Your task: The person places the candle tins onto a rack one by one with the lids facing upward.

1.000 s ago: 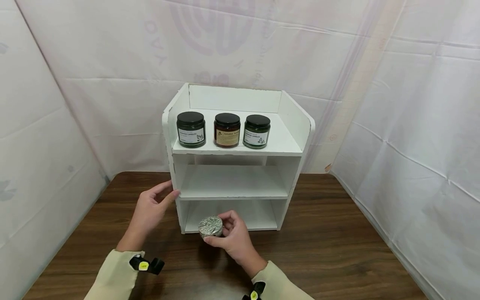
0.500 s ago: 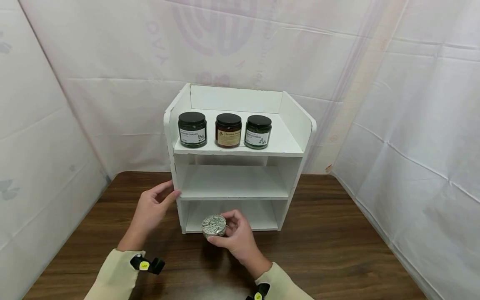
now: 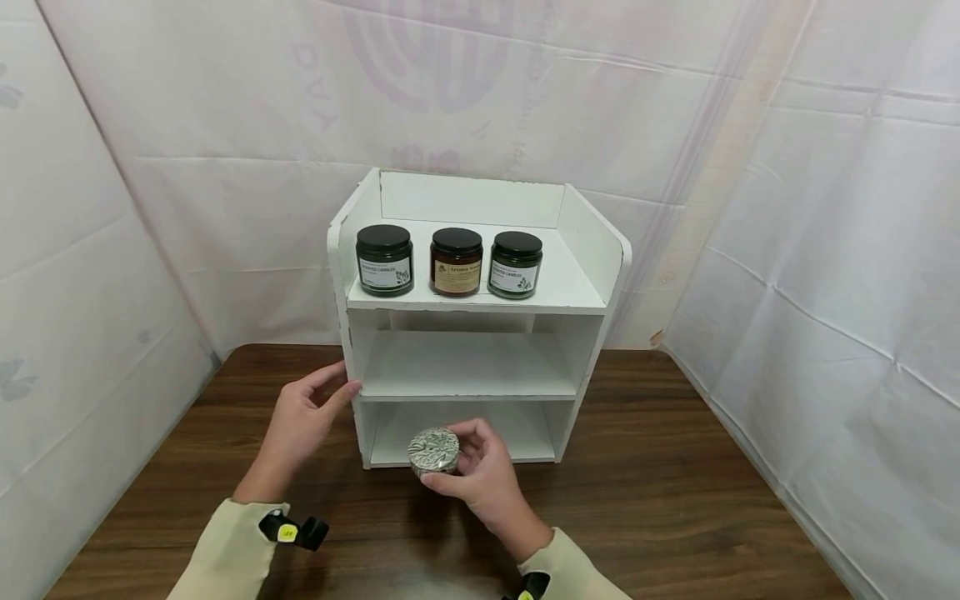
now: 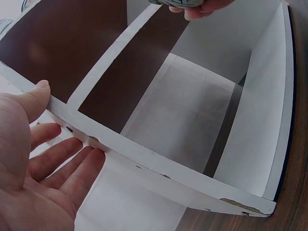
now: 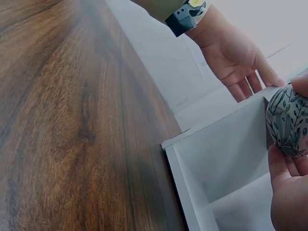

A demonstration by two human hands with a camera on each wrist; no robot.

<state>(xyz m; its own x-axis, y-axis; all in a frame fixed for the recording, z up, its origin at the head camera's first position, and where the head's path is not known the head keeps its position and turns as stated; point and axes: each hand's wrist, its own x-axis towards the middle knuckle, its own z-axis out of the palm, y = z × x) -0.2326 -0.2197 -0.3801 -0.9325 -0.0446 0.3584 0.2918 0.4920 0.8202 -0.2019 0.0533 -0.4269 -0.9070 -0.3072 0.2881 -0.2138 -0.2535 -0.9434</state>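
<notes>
My right hand (image 3: pixel 489 483) holds a small round tin (image 3: pixel 433 450) with a leafy green-and-white pattern, gripping its side between thumb and fingers. The tin is in the air before the lowest compartment of a white shelf unit (image 3: pixel 472 363). In the right wrist view, the leaf print on the tin (image 5: pixel 287 120) shows clearly. My left hand (image 3: pixel 300 421) rests on the unit's left side panel. The left wrist view shows that hand's thumb (image 4: pixel 39 96) on the panel's front edge, with loosely extended fingers (image 4: pixel 82 178) against the outer face.
On the top shelf stand a dark green candle jar (image 3: pixel 384 260), an amber candle jar (image 3: pixel 456 262) and another green candle jar (image 3: pixel 514 265), all black-lidded. The unit sits on a brown wooden table (image 3: pixel 675 483). White cloth (image 3: pixel 262 208) hangs behind and at both sides.
My right hand has moved slightly to the right with the tin, its patterned lid staying in sight. The left hand stays on the side panel, and the jars have not moved.
</notes>
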